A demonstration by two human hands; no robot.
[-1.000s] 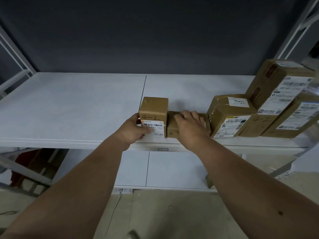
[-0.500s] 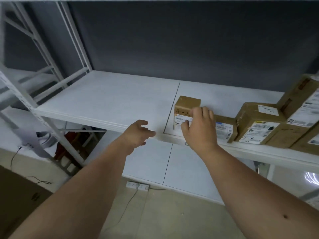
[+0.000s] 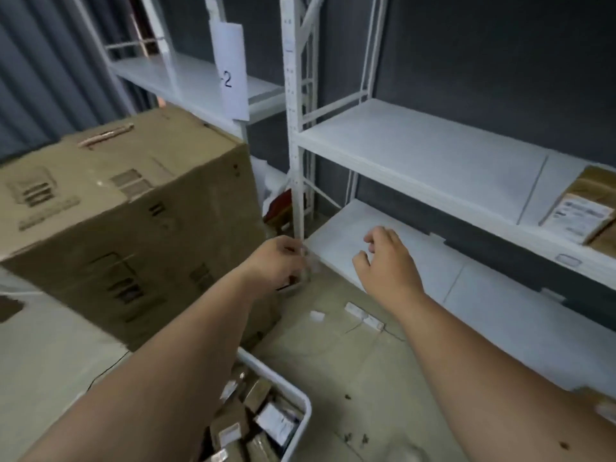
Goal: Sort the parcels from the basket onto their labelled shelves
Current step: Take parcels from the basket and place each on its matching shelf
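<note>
Big carton (image 3: 126, 211) crowds basket (image 3: 300, 425) left; floor (image 3: 350, 361) rightward seemingly open.

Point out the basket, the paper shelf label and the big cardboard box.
basket (image 3: 301, 400): head view, on its white far rim.
shelf label (image 3: 233, 71): head view, middle of the sheet, by the "2".
cardboard box (image 3: 133, 208): head view, its top face.

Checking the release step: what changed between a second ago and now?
Both hands came off the small parcels on the shelf. The left hand and right hand now hang with nothing in them, fingers loosely curled, and the view has swung left and down to the basket of parcels. The shelved parcels stay put at the right edge.
</note>
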